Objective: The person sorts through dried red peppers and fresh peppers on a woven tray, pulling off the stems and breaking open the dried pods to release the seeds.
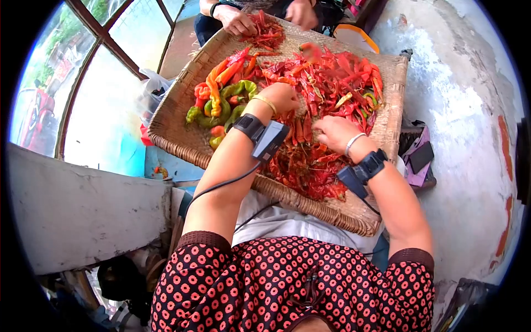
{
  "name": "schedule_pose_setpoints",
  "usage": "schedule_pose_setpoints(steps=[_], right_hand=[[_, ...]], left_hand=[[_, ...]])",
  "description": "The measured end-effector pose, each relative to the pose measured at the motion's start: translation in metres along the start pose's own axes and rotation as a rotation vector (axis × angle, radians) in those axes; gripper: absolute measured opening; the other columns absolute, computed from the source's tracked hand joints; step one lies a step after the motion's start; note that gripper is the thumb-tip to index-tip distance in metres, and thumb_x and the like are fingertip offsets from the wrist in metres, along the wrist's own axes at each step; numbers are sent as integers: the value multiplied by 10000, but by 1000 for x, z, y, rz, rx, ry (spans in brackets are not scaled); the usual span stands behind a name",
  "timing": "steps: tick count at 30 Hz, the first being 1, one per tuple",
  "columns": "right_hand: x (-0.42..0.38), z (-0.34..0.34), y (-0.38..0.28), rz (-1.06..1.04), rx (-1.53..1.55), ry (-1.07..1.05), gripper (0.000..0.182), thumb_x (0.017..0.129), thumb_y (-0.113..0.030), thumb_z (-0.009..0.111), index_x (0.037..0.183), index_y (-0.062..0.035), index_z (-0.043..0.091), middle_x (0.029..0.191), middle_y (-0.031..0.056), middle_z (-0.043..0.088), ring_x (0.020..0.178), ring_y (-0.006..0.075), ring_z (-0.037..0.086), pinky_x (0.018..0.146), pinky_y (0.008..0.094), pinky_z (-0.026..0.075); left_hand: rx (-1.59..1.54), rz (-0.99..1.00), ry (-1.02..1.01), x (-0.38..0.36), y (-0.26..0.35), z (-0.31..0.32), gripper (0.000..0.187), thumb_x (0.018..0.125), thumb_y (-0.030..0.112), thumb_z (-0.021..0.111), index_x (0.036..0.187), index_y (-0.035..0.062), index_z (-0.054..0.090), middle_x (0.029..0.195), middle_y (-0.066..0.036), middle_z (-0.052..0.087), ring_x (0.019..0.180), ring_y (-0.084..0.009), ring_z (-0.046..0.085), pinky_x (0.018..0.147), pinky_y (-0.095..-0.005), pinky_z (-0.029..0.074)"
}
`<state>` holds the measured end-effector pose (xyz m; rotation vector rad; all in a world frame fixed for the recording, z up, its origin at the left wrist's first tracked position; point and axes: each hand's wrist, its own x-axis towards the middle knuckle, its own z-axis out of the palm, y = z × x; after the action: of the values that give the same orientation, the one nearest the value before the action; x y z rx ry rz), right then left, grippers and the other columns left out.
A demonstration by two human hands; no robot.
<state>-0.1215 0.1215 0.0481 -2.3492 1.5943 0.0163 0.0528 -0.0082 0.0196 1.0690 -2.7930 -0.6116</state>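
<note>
A shallow, square woven basket point(185, 154) lies across my lap, holding a large heap of red chili peppers point(348, 72). My left hand point(281, 98) is curled over the middle of the heap, with its fingertips partly hidden. Just to its right, my right hand point(336, 133) is bent inward, thumb and fingers drawn together among the chilies. What either hand grips is too small or hidden to make out. Darker, shrivelled red chilies point(310, 171) lie on the near side, below both hands. Left of my left hand are twisted green peppers point(224, 113) and an orange pepper point(213, 91).
Across the basket, another person's hand point(238, 22) touches a small pile of red chilies point(268, 33); their other hand point(301, 14) is beside it. A window point(105, 88) and low wall stand left, a worn plaster wall point(459, 83) right. Cables hang from my wrist devices.
</note>
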Motion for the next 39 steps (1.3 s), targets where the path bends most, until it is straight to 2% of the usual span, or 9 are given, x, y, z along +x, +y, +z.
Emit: schedule_pose_setpoints(steps=[4,10,16,20,23,26,31,35,39], right_hand=[[15,42,-2,9,108,111,359,746,-232,582,1077,-94,556,846,170,555,884,358,528,799,405,433],[12,52,-15,135,74,139,132,691,-215,637,770,-117,676,840,127,588,866,314,559,774,401,447],[4,22,-2,205,572,382,114,701,-131,592,770,-95,676,768,108,636,746,268,611,694,342,478],[-3,5,16,194,835,355,152,723,-137,598,827,-49,665,757,106,648,706,192,620,657,281,469],[-7,13,26,179,815,330,164,764,-128,593,857,-4,648,724,47,630,663,114,562,635,265,445],[-11,5,32,170,701,327,189,772,-165,583,843,0,642,716,73,628,656,135,571,638,278,448],[-17,-2,35,120,674,300,194,732,-175,594,815,-4,634,727,125,623,678,205,601,647,304,458],[-16,5,35,63,614,315,177,734,-168,592,798,-8,636,737,132,623,700,239,604,648,317,461],[-16,9,44,75,640,422,176,738,-201,593,781,-38,643,733,138,617,695,278,601,640,347,462]], left_hand=[[-98,88,-48,-5,7,2,261,725,309,595,819,75,662,756,-156,621,720,-313,594,678,-379,469],[62,38,26,-6,6,-6,263,708,272,609,874,71,651,824,-156,626,762,-311,599,702,-370,476],[-108,282,58,-9,44,-10,243,702,146,601,933,90,648,864,-147,629,811,-292,601,736,-356,474],[-181,439,158,-1,51,-1,276,708,136,589,979,110,634,867,-144,621,840,-301,586,757,-364,464],[90,270,-173,-2,55,2,272,732,247,596,971,122,624,848,-134,617,828,-294,585,747,-386,459],[159,141,-267,-7,59,5,275,740,322,593,917,113,620,825,-125,619,788,-298,590,716,-397,466],[200,-97,-94,-20,74,24,345,740,385,603,879,71,576,797,-119,617,762,-303,599,650,-402,480],[237,-73,-98,-13,64,39,323,758,375,582,847,65,577,801,-116,617,759,-313,596,649,-409,476],[-144,108,-120,-17,50,26,197,747,224,603,839,50,610,764,-94,624,695,-223,601,623,-342,475]])
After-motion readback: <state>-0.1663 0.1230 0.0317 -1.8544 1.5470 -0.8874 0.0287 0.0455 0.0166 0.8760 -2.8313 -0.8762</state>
